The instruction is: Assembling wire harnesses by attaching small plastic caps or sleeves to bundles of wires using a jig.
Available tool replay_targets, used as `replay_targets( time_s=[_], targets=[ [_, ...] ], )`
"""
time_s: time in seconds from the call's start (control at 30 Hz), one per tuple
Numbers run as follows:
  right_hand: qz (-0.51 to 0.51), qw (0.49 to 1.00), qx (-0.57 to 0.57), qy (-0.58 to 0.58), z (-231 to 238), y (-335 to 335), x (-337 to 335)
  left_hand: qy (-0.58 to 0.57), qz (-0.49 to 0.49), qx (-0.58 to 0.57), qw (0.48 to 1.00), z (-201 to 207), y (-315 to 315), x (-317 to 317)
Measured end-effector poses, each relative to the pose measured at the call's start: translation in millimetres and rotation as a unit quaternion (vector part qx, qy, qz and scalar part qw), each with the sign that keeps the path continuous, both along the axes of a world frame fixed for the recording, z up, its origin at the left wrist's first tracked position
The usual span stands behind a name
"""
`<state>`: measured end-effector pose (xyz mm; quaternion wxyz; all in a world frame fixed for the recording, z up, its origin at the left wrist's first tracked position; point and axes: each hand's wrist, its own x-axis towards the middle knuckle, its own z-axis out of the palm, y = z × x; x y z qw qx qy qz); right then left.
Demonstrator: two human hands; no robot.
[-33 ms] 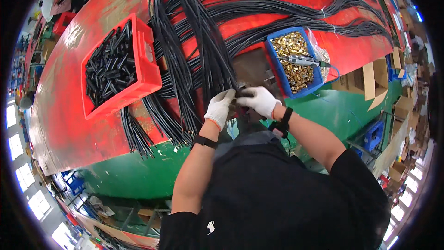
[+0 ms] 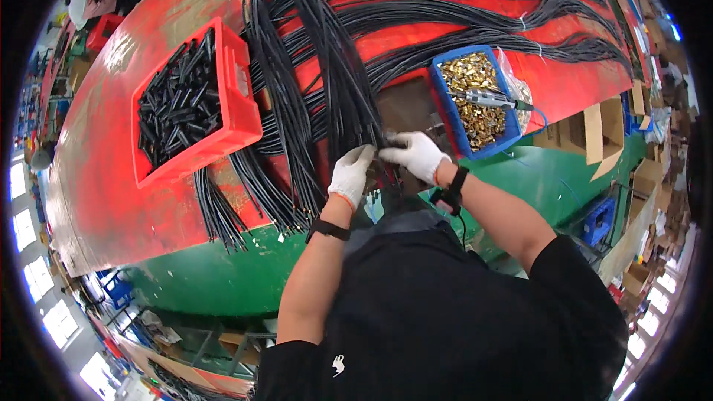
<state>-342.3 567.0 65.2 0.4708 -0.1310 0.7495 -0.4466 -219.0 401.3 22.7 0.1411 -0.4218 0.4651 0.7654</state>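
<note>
At the near end of a thick bundle of black cables [image 2: 345, 104], my two white-gloved hands are close together. My left hand [image 2: 351, 174] is closed, its fingertips pinched at the cable ends; the exact strand is hidden. Just right of it, my right hand [image 2: 417, 156] has thumb and fingers drawn together, slightly smeared at the tips. Whatever it pinches is too small to name. Right of my hands stands a blue bin [image 2: 443, 108] of small brass-coloured metal parts, with a grey pen-shaped tool [image 2: 486, 97] lying across it.
On the left, a red bin [image 2: 236, 78] holds black tubular pieces [image 2: 178, 96]. More cable bundles [image 2: 438, 11] stretch over the red tabletop [image 2: 89, 178], several tied. Loose cable ends [image 2: 223, 215] overhang its front edge. An open cardboard box [image 2: 594, 134] stands to the right.
My right hand has shifted slightly, its fingers a little higher by the cable ends. The left hand stays nearly where it was, and the bins sit the same.
</note>
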Motion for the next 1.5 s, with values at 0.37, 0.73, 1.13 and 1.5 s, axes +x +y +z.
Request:
replay_targets(
  time_s=[0.37,0.73,1.13,1.5],
  targets=[
    [-0.007,0.987,0.063,0.151,-40.6,-61.1,-65.5,-0.095,-0.093,-0.482,0.866,-37.1,-22.6,15.4],
    [0.072,0.935,0.308,0.160,-22.2,-87.7,-9.9,-0.220,-0.253,-0.492,0.803,-42.3,-20.2,-23.2],
    [0.088,0.944,0.268,0.170,-33.9,-70.3,-20.3,-0.211,-0.192,-0.469,0.836,-52.3,-34.2,-23.2],
    [-0.168,0.978,0.005,-0.120,-47.8,-5.4,-40.6,-0.012,0.013,-0.021,1.000,39.0,-99.9,2.6]
  ],
)
